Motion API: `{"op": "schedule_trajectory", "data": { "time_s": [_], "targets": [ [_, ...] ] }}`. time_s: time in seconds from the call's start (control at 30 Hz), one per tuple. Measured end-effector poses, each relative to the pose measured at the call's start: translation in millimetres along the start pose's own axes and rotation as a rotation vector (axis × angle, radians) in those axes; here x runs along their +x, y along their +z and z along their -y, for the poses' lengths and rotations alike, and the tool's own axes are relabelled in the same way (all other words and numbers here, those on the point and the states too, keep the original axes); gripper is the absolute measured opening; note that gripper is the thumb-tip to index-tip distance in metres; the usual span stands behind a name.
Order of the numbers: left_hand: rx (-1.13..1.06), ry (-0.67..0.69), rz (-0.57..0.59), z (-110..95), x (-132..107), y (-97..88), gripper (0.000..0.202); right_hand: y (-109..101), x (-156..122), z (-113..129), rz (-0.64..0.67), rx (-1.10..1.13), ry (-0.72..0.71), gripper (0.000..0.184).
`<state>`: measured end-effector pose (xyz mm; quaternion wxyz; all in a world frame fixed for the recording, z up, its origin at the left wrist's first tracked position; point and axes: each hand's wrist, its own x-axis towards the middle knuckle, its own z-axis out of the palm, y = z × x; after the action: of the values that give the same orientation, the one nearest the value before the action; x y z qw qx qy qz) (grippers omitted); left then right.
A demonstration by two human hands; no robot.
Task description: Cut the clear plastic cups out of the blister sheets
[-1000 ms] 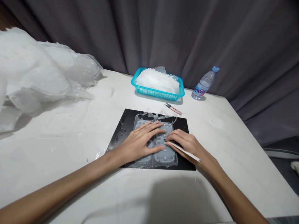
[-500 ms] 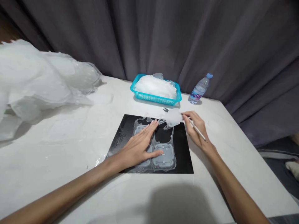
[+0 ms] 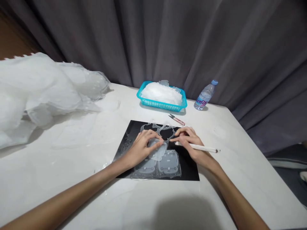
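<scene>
A black mat [image 3: 188, 167] lies on the table, carrying a clear plastic sheet with moulded rounded-square shapes [image 3: 168, 162]. Over the sheet, my left hand [image 3: 144, 147] has its thumb and fingertips together at the top of a loose translucent plastic piece [image 3: 158, 152]. My right hand [image 3: 192, 145] is closed around a slim white pen-shaped tool [image 3: 205, 148], whose back end points right. Its extended index finger reaches the sheet's cut-out outline [image 3: 168, 127] near my left fingertips. The tool's working tip cannot be made out.
Snips with reddish handles [image 3: 177, 119] lie beyond the mat. Behind them stand a turquoise basket [image 3: 155, 104] heaped with white plastic pieces and a water bottle [image 3: 204, 96]. A large heap of translucent plastic [image 3: 52, 92] covers the far left. A grey curtain [image 3: 168, 41] hangs behind the table.
My left hand has gone from spread flat on the sheet to fingers drawn together. My right hand has moved left and nearer, uncovering the snips. A translucent piece now lies at my left fingertips.
</scene>
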<state>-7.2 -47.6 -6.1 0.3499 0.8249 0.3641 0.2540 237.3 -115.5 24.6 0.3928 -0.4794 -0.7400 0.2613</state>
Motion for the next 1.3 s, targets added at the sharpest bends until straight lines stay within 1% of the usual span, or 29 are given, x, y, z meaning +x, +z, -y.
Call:
{"op": "schedule_trajectory", "data": {
  "time_s": [0.03, 0.07, 0.1, 0.17, 0.23, 0.3, 0.4, 0.47, 0.57, 0.6, 0.63, 0.7, 0.77, 0.8, 0.87, 0.97, 1.03, 1.1, 1.2, 1.23, 1.3],
  "targets": [
    [-0.006, 0.017, 0.001, 0.4, -0.7, 0.4, 0.031, 3.2, 2.4, -6.4, -0.065, -0.042, -0.008, 0.037],
    [-0.015, 0.025, 0.004, 0.8, -1.4, 0.6, 0.031, 7.5, 4.9, -11.8, -0.1, -0.066, -0.014, 0.039],
    [-0.025, 0.025, 0.011, 1.0, -2.2, 0.8, 0.032, 12.7, 7.3, -15.7, -0.107, -0.073, -0.018, 0.04],
    [-0.042, 0.013, 0.015, 1.2, -3.4, 0.8, 0.036, 23.9, 11.8, -19.3, -0.05, -0.081, -0.022, 0.039],
    [-0.059, -0.009, 0.0, 0.6, -3.7, 0.9, 0.036, 33.9, 15.4, -18.6, 0.015, -0.103, -0.011, 0.033],
    [-0.083, -0.03, -0.021, -0.6, -3.2, 1.5, 0.035, 40.6, 18.1, -16.1, 0.034, -0.113, 0.009, 0.026],
    [-0.112, -0.037, -0.037, -2.7, -2.4, 3.2, 0.033, 44.6, 20.9, -12.3, 0.028, -0.07, 0.039, 0.023],
    [-0.073, 0.023, -0.07, -4.2, -2.7, 4.5, 0.03, 45.6, 22.1, -10.1, 0.005, -0.078, 0.078, 0.023],
    [0.103, 0.215, -0.137, -7.4, -5.3, 5.0, 0.024, 48.2, 23.4, -8.1, -0.053, -0.134, 0.153, 0.023],
    [0.166, 0.275, -0.142, -8.9, -6.8, 4.5, 0.023, 49.3, 23.7, -8.7, -0.057, -0.145, 0.164, 0.024],
    [0.214, 0.324, -0.129, -10.4, -8.5, 3.8, 0.022, 50.0, 24.0, -10.3, -0.066, -0.159, 0.167, 0.024],
    [0.25, 0.384, -0.076, -13.5, -12.5, 1.9, 0.021, 50.0, 24.9, -17.4, -0.128, -0.237, 0.168, 0.024],
    [0.186, 0.395, -0.009, -15.7, -16.7, -0.2, 0.022, 47.2, 26.1, -28.9, -0.223, -0.35, 0.181, 0.024],
    [0.121, 0.369, 0.009, -16.3, -18.6, -1.2, 0.021, 44.7, 26.8, -35.6, -0.269, -0.405, 0.191, 0.023],
    [-0.031, 0.245, -0.005, -16.4, -21.0, -2.8, 0.018, 38.2, 27.9, -48.3, -0.318, -0.473, 0.209, 0.02],
    [-0.217, -0.01, -0.071, -14.8, -19.8, -4.9, 0.022, 26.4, 27.3, -59.7, -0.321, -0.5, 0.209, 0.021],
    [-0.36, -0.125, -0.07, -14.2, -16.2, -6.5, 0.027, 18.3, 24.7, -60.1, -0.302, -0.482, 0.191, 0.021],
    [-0.525, -0.188, -0.034, -14.8, -11.8, -8.3, 0.031, 10.9, 20.0, -55.1, -0.312, -0.461, 0.162, 0.018],
    [-0.749, -0.256, 0.006, -16.9, -7.1, -9.8, 0.034, 4.6, 10.1, -39.9, -0.333, -0.412, 0.091, 0.015],
    [-0.827, -0.28, 0.014, -17.6, -6.3, -9.9, 0.034, 4.9, 6.5, -33.4, -0.31, -0.385, 0.061, 0.014],
    [-0.985, -0.317, 0.03, -18.6, -5.6, -9.7, 0.033, 9.7, -0.7, -19.6, -0.176, -0.322, -0.008, 0.014]
  ]
}}
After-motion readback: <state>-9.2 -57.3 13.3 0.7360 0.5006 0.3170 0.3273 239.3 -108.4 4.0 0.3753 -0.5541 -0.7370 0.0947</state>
